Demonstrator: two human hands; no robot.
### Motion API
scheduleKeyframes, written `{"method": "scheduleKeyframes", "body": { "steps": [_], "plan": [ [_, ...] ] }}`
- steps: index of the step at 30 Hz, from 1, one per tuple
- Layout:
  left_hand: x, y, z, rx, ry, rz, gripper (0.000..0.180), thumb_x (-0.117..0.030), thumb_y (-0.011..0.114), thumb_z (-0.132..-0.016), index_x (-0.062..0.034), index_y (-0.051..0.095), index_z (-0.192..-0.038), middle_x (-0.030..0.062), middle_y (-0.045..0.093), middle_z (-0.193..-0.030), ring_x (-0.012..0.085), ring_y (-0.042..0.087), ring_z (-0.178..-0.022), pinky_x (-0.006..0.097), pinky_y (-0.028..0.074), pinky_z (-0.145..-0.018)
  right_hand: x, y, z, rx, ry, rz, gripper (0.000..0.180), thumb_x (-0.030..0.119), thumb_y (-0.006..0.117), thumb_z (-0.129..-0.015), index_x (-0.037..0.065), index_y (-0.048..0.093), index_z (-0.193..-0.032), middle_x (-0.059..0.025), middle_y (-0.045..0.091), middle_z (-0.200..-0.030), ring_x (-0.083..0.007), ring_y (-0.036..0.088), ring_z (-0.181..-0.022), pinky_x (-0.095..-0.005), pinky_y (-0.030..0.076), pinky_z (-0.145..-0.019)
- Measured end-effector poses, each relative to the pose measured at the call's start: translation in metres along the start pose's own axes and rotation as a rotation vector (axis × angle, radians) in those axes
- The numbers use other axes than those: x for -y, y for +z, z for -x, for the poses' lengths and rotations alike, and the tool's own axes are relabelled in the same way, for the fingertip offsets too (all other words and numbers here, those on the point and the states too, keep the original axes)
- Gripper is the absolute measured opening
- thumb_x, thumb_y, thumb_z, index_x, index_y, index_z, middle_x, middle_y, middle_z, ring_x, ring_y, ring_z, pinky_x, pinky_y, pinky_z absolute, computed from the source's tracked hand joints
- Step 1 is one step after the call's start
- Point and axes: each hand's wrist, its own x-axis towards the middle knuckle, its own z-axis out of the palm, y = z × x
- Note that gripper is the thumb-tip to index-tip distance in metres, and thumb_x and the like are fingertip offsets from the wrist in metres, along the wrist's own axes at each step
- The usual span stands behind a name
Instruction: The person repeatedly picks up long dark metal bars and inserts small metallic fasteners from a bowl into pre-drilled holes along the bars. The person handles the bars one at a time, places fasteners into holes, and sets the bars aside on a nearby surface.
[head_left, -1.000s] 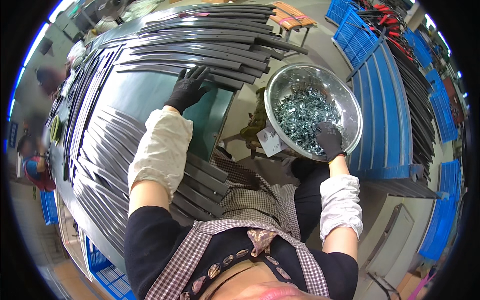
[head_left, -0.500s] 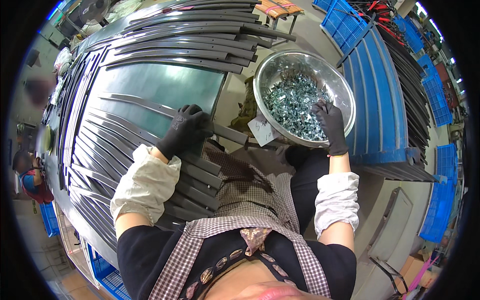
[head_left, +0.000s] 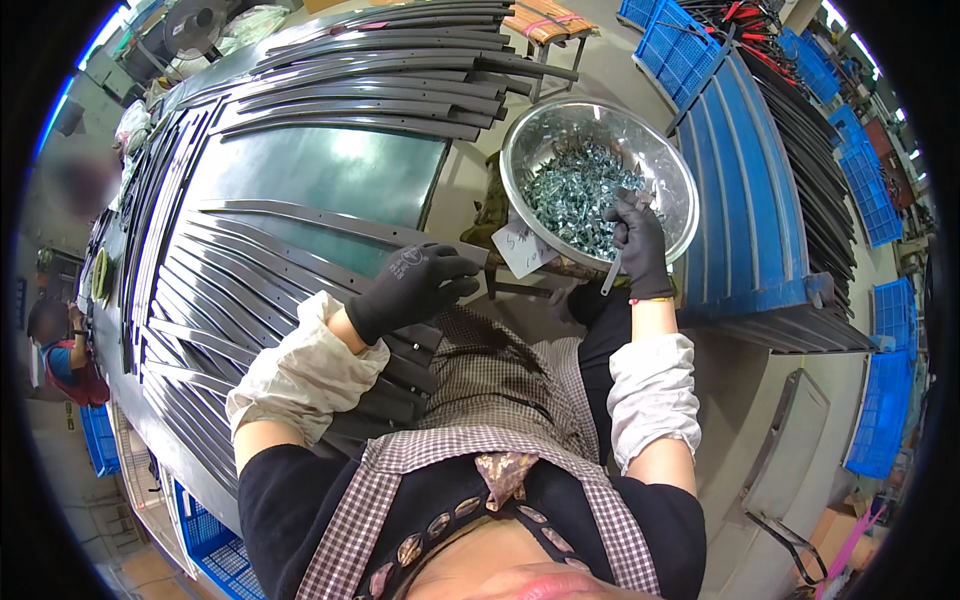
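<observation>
Dark strips [head_left: 322, 219] under and just beyond left hand [head_left: 412, 290] near surface's [head_left: 330, 172] right edge, palm down, fingers half-curled, can't tell if gripping; right hand [head_left: 641, 238] closed around slim metal piece [head_left: 611, 273], over bowl's [head_left: 673, 180] near rim, bare surface patch beyond, then far strip bunch [head_left: 372, 88].

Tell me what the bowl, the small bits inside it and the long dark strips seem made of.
Bowl: probably polished steel, given its mirror-like shine.
Small bits: likely bare or plated metal, as they glint silvery.
Long dark strips: smooth and glossy with bright highlights; coated metal or plastic, I cannot tell.
</observation>
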Motion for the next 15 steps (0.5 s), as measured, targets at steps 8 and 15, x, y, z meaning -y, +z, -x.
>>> {"method": "scheduleKeyframes", "body": {
  "steps": [8, 15],
  "plan": [
    [-0.002, 0.042, 0.008, 0.038, -0.183, 0.599, 0.030, -0.028, 0.060, -0.098, 0.0002, 0.067, -0.107, 0.0132, 0.068, -0.087, 0.0252, 0.065, -0.078, 0.034, 0.052, -0.072, -0.026, 0.079, 0.116, 0.670, -0.709, 0.540, 0.031, 0.010, 0.068, -0.092, 0.000, 0.064, -0.121, -0.0089, 0.072, -0.107, -0.0169, 0.069, -0.094, -0.0305, 0.055, -0.083],
    [-0.007, 0.029, 0.013, -0.002, 0.215, -0.053, 0.030, -0.014, 0.069, -0.082, -0.0057, 0.067, -0.111, 0.0075, 0.067, -0.093, 0.0241, 0.065, -0.076, 0.035, 0.052, -0.065, -0.040, 0.083, 0.126, 0.610, -0.037, 0.175, 0.042, 0.021, 0.072, -0.092, -0.002, 0.061, -0.125, -0.0068, 0.068, -0.104, -0.0105, 0.061, -0.093, -0.0276, 0.050, -0.085]
  ]
}}
